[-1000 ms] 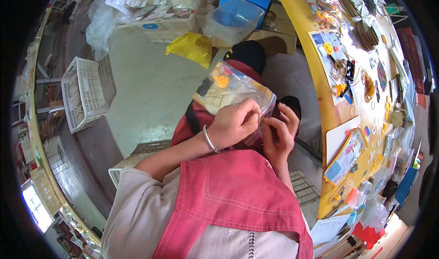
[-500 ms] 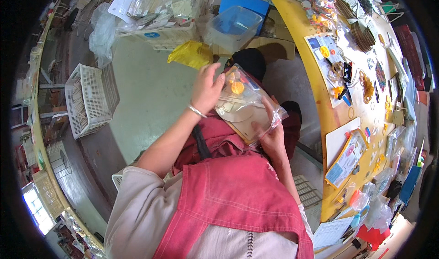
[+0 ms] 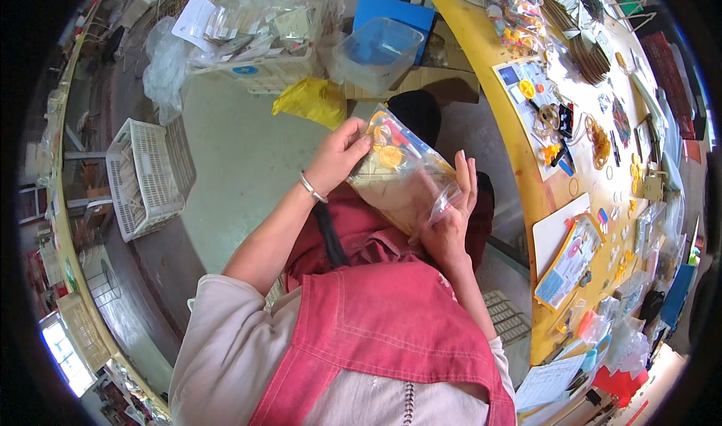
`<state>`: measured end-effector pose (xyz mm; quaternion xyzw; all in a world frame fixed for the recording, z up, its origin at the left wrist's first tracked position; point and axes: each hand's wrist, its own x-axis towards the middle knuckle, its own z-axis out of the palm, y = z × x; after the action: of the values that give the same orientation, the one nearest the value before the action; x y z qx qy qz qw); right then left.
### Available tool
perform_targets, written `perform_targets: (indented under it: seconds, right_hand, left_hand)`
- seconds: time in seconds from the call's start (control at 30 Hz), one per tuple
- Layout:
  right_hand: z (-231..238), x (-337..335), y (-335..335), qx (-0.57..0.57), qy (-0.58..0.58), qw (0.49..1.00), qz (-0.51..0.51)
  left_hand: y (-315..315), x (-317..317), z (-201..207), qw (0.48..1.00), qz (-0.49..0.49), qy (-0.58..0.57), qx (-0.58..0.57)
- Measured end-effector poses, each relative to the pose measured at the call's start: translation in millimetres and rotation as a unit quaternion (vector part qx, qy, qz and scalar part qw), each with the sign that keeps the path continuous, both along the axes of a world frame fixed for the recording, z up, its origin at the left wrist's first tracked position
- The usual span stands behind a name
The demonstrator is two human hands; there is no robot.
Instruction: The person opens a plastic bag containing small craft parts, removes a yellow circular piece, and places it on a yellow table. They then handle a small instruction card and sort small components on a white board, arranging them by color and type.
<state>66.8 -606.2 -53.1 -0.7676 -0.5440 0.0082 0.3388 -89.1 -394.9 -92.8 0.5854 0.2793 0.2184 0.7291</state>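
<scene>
Over my lap I hold a clear plastic bag (image 3: 382,180). Round yellow wheel-like parts (image 3: 390,156), small pieces with blue and red on them, and a flat tan board show through it. My left hand (image 3: 341,156) pinches the bag's left edge, the thumb lying on top. At the bag's right end my right hand (image 3: 449,227) has a crumpled flap of the plastic between thumb and index finger, with other fingers stretched up beside it. Glare on the film hides some of the contents.
On my right runs a yellow table (image 3: 519,193) with loose parts, rubber bands and printed sheets. Ahead stand a white crate (image 3: 259,76) full of packed bags and a clear tub (image 3: 380,54). A yellow bag (image 3: 312,101) lies before them; another white crate (image 3: 143,174) is at left.
My left hand has closed from spread fingers onto the bag's edge. The bag has tilted, and my right hand's fingers now extend upward beside the plastic flap.
</scene>
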Motion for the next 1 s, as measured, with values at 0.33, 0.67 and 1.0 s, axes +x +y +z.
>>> perform_targets:
  seconds: [0.33,0.67,1.0]
  right_hand:
    - [11,-3,-9,-0.084,-0.038,0.996,-0.016]
    - [-1,-2,-6,-0.031,-0.014,0.999,-0.019]
    - [-14,1,-4,0.037,0.000,0.999,-0.036]
  left_hand:
    - [-4,5,4,0.995,-0.066,0.041,0.057]
    - [-7,6,17,0.998,-0.043,0.008,-0.040]
    - [-13,11,24,0.996,-0.090,-0.007,-0.020]
